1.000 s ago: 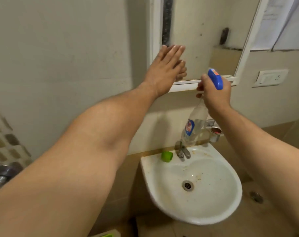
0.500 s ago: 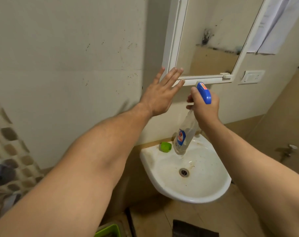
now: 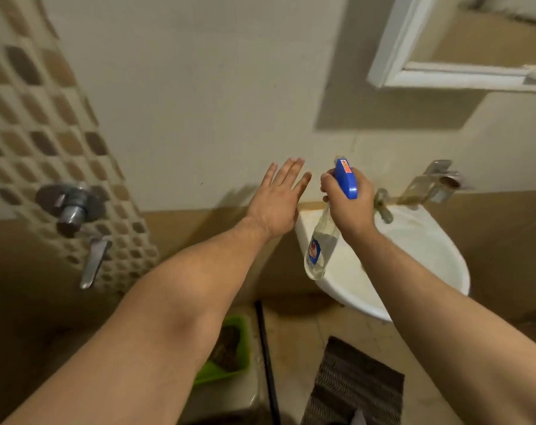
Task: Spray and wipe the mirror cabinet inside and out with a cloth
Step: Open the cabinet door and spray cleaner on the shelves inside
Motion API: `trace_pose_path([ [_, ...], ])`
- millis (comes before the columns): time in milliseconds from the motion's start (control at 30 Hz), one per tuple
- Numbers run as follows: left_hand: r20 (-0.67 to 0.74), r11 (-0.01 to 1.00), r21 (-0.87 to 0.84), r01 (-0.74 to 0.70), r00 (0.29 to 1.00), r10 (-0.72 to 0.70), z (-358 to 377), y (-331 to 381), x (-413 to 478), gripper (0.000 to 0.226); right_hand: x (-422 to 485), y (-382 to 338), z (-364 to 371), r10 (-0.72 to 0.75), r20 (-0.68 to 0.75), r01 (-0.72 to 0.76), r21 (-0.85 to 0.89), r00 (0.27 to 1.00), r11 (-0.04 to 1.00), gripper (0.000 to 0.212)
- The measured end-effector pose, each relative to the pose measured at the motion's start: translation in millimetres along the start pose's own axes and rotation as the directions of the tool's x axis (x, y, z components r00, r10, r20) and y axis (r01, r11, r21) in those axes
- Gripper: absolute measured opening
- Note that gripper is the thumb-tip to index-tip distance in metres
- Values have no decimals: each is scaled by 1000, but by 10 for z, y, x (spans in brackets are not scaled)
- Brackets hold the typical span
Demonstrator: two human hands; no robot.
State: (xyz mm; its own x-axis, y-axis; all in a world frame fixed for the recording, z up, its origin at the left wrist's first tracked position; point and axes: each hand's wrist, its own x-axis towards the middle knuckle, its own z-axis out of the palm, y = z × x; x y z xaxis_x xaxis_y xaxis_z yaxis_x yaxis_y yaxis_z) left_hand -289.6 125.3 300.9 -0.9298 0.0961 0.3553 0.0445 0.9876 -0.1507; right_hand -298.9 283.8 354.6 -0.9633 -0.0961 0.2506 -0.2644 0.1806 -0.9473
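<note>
Head view: my right hand [image 3: 349, 207] grips the blue-topped spray bottle [image 3: 320, 246] over the white sink's [image 3: 438, 250] left rim. My left hand [image 3: 275, 207], fingers straight and empty, hovers just left of the sink. The mirror cabinet [image 3: 463, 76] hangs above the sink.

Left hand [image 3: 275, 204] off the mirror cabinet [image 3: 463, 75], now lower.

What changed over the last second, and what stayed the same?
The left hand came off the mirror cabinet and dropped, open, to the level of the sink; the view tilted down with it. The right hand still grips the spray bottle by its blue head.
</note>
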Motion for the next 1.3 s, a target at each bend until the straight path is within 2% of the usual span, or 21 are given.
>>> trace_pose_path([
  [133,231,989,-32,144,964,-132,328,-149,-722,79,-405,471,454,95,108,-89,-59,990,994,3],
  [300,454,950,-91,298,862,-227,597,-230,-1588,80,-962,970,956,161,254,-127,-147,954,981,9],
  [400,534,922,-113,369,805,-257,739,-230,-2068,78,-1239,1221,1207,158,345,-83,-221,925,972,31],
  [500,613,896,-103,433,737,-285,894,-269,-2486,77,-1454,1457,1446,213,406,-39,-396,889,917,45],
  [700,707,826,-80,558,616,-348,1198,-363,-3109,79,-1772,1781,1839,285,461,-60,-443,840,895,47],
  [867,760,761,-85,643,536,-368,1491,-439,-3460,77,-2063,2096,2244,338,555,-77,-440,760,895,41],
  [1000,813,759,-83,646,484,-324,1761,-556,-3670,79,-2348,2420,2532,353,612,-64,-442,707,895,41],
  [1133,828,723,-77,686,448,-337,1934,-666,-3833,78,-2564,2562,2730,387,666,-79,-443,638,893,62],
  [1233,854,699,-54,713,396,-337,2009,-732,-3940,83,-2595,2608,2884,392,691,-44,-463,607,885,56],
  [1300,864,700,-42,713,378,-333,2041,-782,-3971,84,-2612,2600,2955,375,690,6,-482,619,876,51],
])
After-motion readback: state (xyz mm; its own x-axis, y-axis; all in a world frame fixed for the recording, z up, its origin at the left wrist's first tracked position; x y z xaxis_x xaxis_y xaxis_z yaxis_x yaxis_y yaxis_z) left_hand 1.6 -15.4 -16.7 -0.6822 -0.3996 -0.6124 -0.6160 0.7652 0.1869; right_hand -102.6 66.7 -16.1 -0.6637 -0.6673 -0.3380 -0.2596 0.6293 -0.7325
